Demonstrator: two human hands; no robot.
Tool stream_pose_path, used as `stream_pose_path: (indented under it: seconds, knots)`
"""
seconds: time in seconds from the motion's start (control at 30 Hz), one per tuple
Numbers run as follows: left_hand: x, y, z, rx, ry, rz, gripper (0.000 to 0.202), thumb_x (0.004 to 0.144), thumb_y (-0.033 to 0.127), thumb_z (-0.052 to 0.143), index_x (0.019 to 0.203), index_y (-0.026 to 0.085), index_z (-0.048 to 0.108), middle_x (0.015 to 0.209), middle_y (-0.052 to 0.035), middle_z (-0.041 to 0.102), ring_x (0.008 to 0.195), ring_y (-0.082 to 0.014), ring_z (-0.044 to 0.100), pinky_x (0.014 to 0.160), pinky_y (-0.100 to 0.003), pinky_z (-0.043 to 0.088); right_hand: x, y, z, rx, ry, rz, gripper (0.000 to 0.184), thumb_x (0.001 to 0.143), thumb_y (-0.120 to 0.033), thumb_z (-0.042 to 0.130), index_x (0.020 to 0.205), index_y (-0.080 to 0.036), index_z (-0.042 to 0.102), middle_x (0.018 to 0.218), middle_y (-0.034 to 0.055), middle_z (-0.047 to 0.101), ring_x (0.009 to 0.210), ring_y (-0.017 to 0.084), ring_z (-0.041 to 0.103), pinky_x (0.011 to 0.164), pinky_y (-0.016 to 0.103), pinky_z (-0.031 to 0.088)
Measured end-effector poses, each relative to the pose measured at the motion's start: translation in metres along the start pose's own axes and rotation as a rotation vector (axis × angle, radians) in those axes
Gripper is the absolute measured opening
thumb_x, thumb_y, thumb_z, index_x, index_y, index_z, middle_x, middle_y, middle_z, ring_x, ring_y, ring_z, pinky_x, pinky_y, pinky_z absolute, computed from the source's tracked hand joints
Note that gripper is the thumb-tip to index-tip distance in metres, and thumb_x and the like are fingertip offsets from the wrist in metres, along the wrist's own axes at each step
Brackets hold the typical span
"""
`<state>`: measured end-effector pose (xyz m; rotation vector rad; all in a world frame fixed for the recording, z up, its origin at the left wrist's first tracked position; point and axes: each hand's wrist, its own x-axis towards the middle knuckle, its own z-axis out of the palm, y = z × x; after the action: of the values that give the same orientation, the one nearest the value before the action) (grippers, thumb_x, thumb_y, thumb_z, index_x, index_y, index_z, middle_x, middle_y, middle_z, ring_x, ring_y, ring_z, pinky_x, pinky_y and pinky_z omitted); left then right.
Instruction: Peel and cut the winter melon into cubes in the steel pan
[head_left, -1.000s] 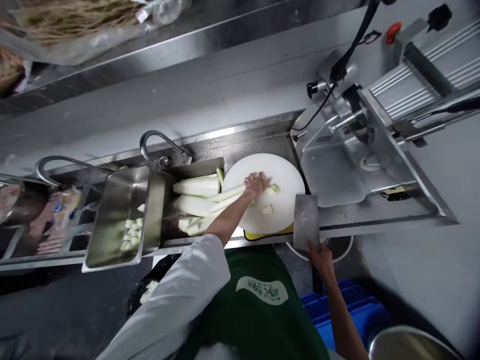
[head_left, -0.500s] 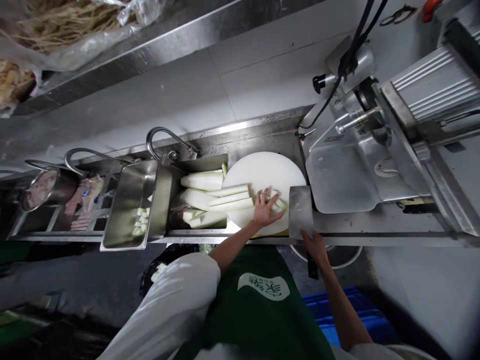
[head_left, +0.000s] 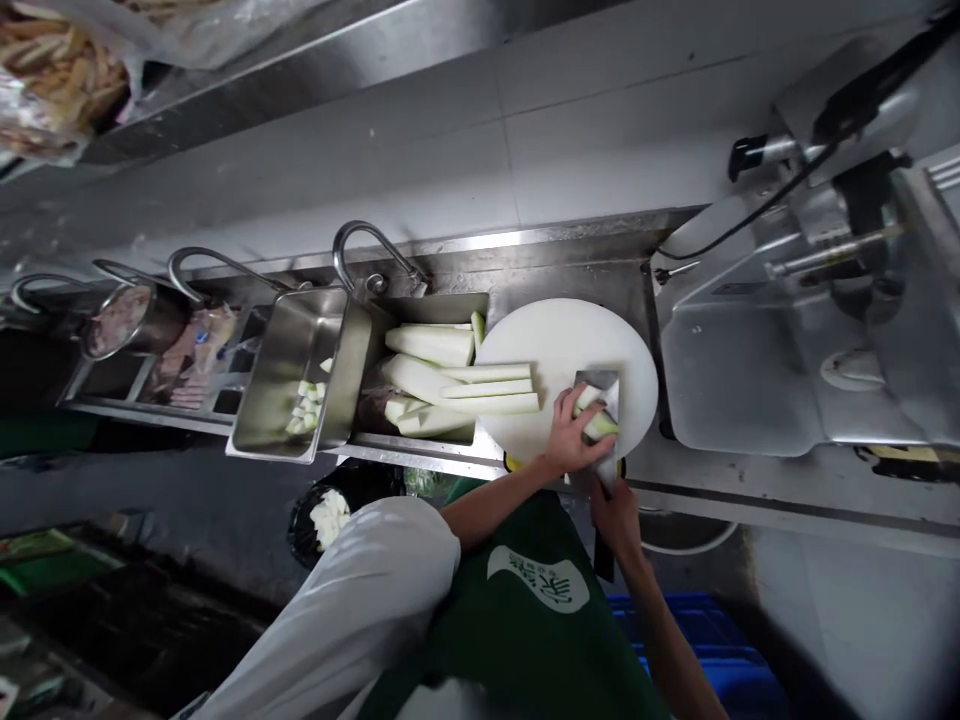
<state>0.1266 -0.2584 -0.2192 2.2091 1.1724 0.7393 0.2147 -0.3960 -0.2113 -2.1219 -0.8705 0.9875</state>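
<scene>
A round white cutting board (head_left: 570, 340) lies on the steel counter. Long peeled pale-green melon strips (head_left: 491, 389) lie across its left side and over the sink beside it. My left hand (head_left: 570, 440) is curled over cut melon pieces (head_left: 598, 422) and presses them against the flat blade of a cleaver (head_left: 600, 385) at the board's near edge. My right hand (head_left: 613, 515) is closed on the cleaver's dark handle, just below the board.
A steel pan (head_left: 292, 375) with several cut melon chunks sits left of the sink, by curved taps (head_left: 367, 250). A meat slicer (head_left: 787, 330) fills the counter at right. A blue crate (head_left: 720, 670) and a bin of peelings (head_left: 330, 515) stand on the floor below.
The cleaver slid from the board's right edge in under the cut pieces. My left hand moved toward the near edge and gathered the pieces onto the blade. The camera turned left.
</scene>
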Motion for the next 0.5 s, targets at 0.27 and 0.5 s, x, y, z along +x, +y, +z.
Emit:
stream_pose_path:
  seconds: [0.27,0.5]
  knots:
    - [-0.032,-0.067,-0.178,0.11,0.436,-0.237,0.048,0.096,0.051,0.06,0.135,0.023,0.058,0.164,-0.0152,0.035,0.151,-0.0324,0.034,0.124,-0.053,0.036,-0.023,-0.139,0.09,-0.136,-0.318,-0.483,0.025,0.095,-0.048,0.048,0.081,-0.028,0.048,0.066,0.006,0.063,0.062,0.023,0.058,0.058,0.031,0.034]
    - [-0.121,-0.221,-0.361,0.301,0.915,-0.589,0.037,0.103,0.044,0.05,0.131,0.02,0.056,0.162,-0.0153,0.038,0.152,-0.0274,0.037,0.125,-0.045,0.032,-0.079,-0.29,0.27,-0.192,-0.675,-0.786,0.02,0.094,-0.025,0.057,0.078,-0.027,0.045,0.062,-0.0003,0.053,0.059,0.018,0.051,0.061,0.03,0.03]
